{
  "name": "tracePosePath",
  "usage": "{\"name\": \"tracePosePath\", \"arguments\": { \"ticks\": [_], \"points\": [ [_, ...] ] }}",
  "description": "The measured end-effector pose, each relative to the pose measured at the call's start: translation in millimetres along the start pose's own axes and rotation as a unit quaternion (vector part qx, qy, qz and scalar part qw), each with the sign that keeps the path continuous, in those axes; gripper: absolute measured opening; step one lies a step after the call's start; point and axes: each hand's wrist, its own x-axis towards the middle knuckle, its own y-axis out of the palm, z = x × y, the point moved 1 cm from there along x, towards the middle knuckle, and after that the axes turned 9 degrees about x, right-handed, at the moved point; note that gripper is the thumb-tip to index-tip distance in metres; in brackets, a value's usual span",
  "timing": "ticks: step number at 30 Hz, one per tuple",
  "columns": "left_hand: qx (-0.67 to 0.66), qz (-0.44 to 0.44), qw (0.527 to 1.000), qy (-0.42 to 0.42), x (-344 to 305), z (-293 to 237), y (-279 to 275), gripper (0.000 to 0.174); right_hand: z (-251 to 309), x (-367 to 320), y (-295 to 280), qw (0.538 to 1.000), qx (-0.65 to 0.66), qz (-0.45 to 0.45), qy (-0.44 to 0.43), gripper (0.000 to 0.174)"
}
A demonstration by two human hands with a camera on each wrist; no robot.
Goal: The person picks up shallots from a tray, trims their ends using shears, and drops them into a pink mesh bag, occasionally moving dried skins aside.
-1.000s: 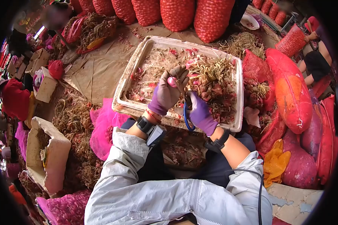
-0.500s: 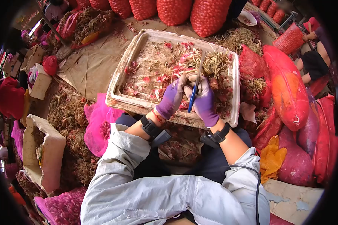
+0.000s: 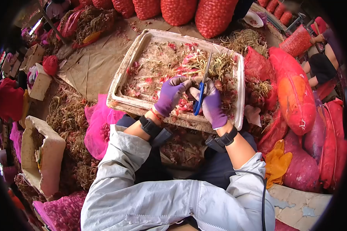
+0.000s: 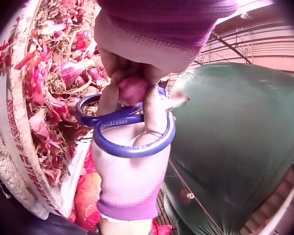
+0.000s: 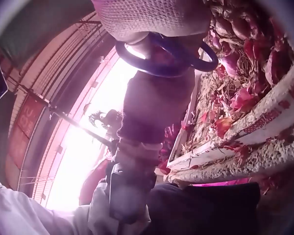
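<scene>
Small red bulb (image 4: 132,90) sits between the two hands' fingertips, over the tray (image 3: 240,88); neither hand clearly nearer. Left hand (image 3: 170,95) pinches it, fingers curled. Right hand (image 3: 211,104) grips scissors (image 3: 199,98), long axis pointing away from wearer.

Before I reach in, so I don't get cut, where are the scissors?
In the head view, the scissors are in the right hand, beside the left hand, over the white tray.
</scene>
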Motion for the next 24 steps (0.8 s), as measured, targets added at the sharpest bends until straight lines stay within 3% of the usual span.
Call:
{"name": "tracePosePath", "arguments": {
  "ticks": [2, 4, 6, 9, 10, 12, 16, 20, 22, 23, 24],
  "points": [
    [-0.045, -0.033, 0.998, 0.01, 3, -1, -3, 0.024, -2, 1, 3, 0.999, 0.034, -0.014, -0.008, 0.032],
    [-0.03, -0.232, 0.972, 0.029, 12, -6, -22, 0.027, 1, -2, 7, 0.999, 0.011, -0.019, -0.039, 0.032],
    [-0.004, -0.214, 0.976, 0.033, 13, -5, -29, 0.033, 1, -3, 8, 0.998, -0.029, -0.026, -0.049, 0.033],
    [0.083, 0.022, 0.989, -0.118, 2, -5, -3, 0.046, -9, 2, 2, 0.993, -0.065, -0.05, -0.084, 0.033],
    [0.018, 0.089, 0.993, -0.08, -8, -2, 8, 0.048, -14, 4, -4, 0.993, -0.066, -0.051, -0.083, 0.033],
    [0.019, 0.141, 0.989, -0.043, -11, -13, 21, 0.052, -17, 6, -8, 0.989, 0.004, -0.061, -0.136, 0.032],
    [0.012, 0.151, 0.988, 0.017, -7, -10, 22, 0.049, -6, 6, -5, 0.989, -0.011, -0.087, -0.12, 0.03],
    [-0.095, 0.138, 0.986, 0.017, 4, 14, 18, 0.045, -2, 8, -11, 0.991, -0.005, -0.075, -0.107, 0.028],
    [-0.092, 0.13, 0.987, 0.004, 1, 9, 21, 0.048, 6, 6, -5, 0.996, 0.018, -0.023, -0.081, 0.035],
    [-0.035, 0.103, 0.993, 0.037, -1, 11, 22, 0.05, 5, 5, -3, 0.991, -0.082, -0.041, -0.098, 0.032],
    [0.023, 0.075, 0.994, 0.07, -2, 11, 23, 0.052, 4, 5, -6, 0.991, -0.082, -0.042, -0.097, 0.032]
  ]
}}
